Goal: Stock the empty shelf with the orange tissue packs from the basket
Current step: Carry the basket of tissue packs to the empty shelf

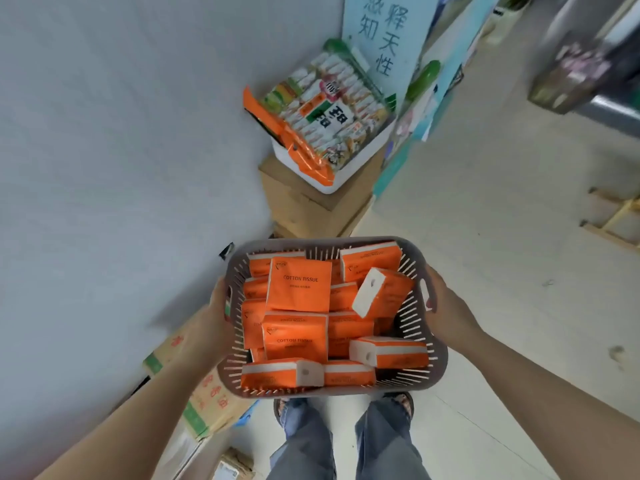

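- While both hands carry it at waist height above the floor, the grey slatted basket (437, 355) holds a loose heap of orange tissue packs (299, 288); some lie flat with "COTTON TISSUE" showing, others are tipped on edge with their white ends up.
- One pack (381, 292) leans tilted against the basket's right wall, and two more lie on their sides along the near edge.
- At the basket's left rim the left hand (216, 306) has its grip clamped, fingers curled over the edge by the handle slot.
- At the right rim the right hand (441, 304) is likewise clamped on the basket, thumb over the top.
- Below the basket, the person's jeans (381, 438) and sandalled feet stand on the pale floor (502, 271).
- Just ahead, a stack of brown cartons (304, 202) sits against the grey wall (121, 133), topped by a white box (349, 168) bearing a large multipack of snacks (325, 109) with an orange wrapper end.
- Behind that, a pale blue sign (384, 36) with Chinese characters leans upright.
- To the left, low beside the wall, lies another carton (204, 396) with green and red print.
- At the far right edge a wooden frame (616, 216) rests on the floor.
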